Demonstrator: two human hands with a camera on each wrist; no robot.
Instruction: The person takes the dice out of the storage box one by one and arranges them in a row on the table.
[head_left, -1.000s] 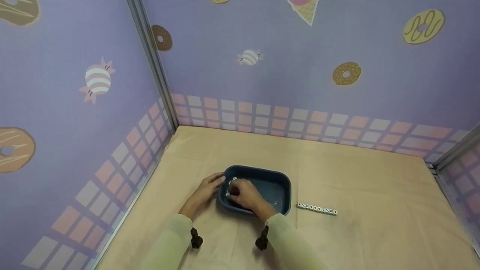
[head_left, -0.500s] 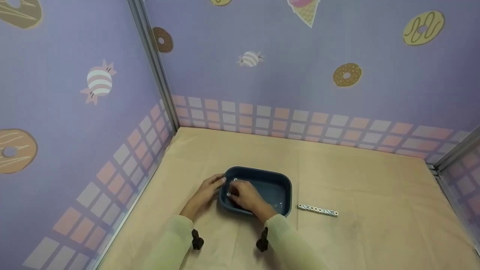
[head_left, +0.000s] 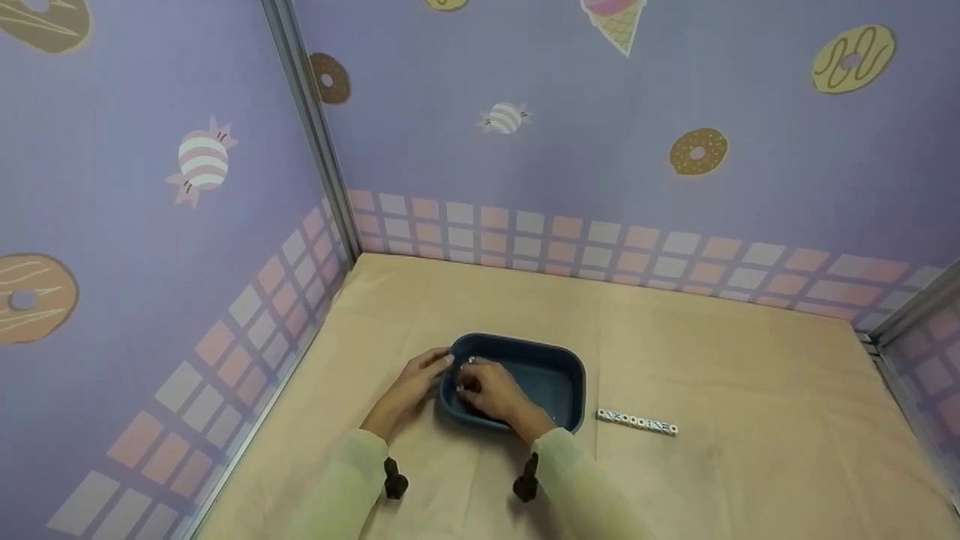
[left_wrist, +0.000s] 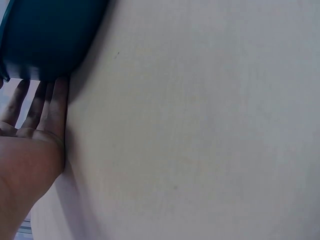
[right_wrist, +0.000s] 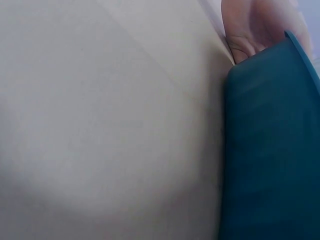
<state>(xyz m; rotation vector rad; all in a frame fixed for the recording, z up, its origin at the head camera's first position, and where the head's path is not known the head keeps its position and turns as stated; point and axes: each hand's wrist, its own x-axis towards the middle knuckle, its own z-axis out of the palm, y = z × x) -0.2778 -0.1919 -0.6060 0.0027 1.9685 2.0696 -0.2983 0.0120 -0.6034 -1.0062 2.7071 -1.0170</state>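
A dark blue rectangular tub (head_left: 564, 386) stands on the cloth-covered table. My left hand (head_left: 409, 382) rests against the tub's left end, its fingertips at the rim. In the left wrist view, straight fingers (left_wrist: 55, 107) meet the outer wall of the tub (left_wrist: 50, 37). My right hand (head_left: 491, 388) reaches inside at the left end, fingers curled and thumb bent toward them. Beside its fingertips show small white cubes (head_left: 472, 361); I cannot tell whether one is pinched. In the right wrist view, the tub's side (right_wrist: 272, 150) hides the right hand, and the left hand (right_wrist: 265, 25) shows beyond it.
A straight row of small white cubes with dark markings (head_left: 637, 422) lies on the table (head_left: 735, 390) to the right of the tub. Purple printed walls (head_left: 570, 150) rise behind and to the left, with a metal post (head_left: 315, 135) in the corner.
Only a slight shift of the fingertips and thumb of the right hand among the cubes shows. The left hand keeps its place at the tub.
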